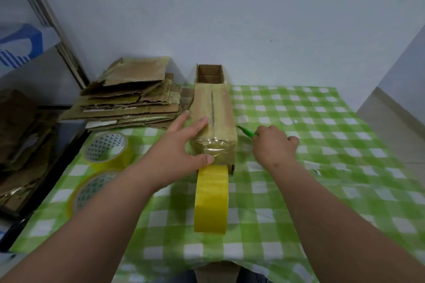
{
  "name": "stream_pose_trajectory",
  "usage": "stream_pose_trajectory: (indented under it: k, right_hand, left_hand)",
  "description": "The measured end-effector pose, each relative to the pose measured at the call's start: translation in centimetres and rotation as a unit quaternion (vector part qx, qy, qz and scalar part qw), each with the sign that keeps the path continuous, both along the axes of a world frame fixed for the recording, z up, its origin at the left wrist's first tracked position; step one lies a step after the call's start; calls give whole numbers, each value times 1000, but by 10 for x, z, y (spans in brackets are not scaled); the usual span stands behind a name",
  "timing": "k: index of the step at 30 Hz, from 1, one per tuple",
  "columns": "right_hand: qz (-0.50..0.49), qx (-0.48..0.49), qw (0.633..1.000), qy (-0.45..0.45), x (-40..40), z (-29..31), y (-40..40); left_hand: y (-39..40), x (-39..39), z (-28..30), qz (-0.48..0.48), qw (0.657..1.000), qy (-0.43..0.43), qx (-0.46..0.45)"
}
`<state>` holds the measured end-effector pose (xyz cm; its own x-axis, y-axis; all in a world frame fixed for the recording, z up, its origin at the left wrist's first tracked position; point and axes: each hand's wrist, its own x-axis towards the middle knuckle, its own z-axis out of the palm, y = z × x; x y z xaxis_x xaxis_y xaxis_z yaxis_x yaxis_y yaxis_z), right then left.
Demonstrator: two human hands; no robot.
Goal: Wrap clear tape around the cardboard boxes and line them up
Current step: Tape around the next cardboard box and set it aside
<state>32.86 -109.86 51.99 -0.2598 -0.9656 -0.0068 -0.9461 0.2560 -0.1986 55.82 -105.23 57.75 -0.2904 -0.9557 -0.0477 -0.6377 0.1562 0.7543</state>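
Green checked tablecloth [322,107] fills mid-frame; left hand [184,144] presses flat, steadying the cardboard box [213,107] at centre, while right hand [273,144] grips a green cutter [246,132], likely to sever the tape roll [211,199].

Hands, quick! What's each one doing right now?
Left hand: open, fingers resting on the cardboard box, thumb against its taped end.
Right hand: closed around a green tool.

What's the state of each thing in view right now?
taped box: lying flat, near end wrapped in tape
tape roll: on edge, strip still joined to the taped box
open box: upright behind it, top open
spare rolls: two, lying flat
flattened cardboard: stacked
left hand: pressing the taped box
right hand: gripping green tool
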Motion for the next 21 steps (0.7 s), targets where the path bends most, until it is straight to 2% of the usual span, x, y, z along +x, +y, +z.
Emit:
stream_pose_trajectory:
  k: [3,5,8,12,21]
  right_hand:
    - [-38,-81,981,-170,2,11,22]
    - [-29,-136,942,-305,7,20,44]
    - [12,-183,899,-397,17,35,79]
    - [75,-197,874,-438,24,46,105]
    - [148,-167,912,-345,29,49,123]
  left_hand:
    - [5,-1,-5,57,997,7,-43]
    - [10,-4,-5,81,994,12,-69]
    - [19,-8,-6,110,988,24,-103]
    - [34,-10,-9,118,982,146,-24]
    - [53,-8,-14,99,975,192,53]
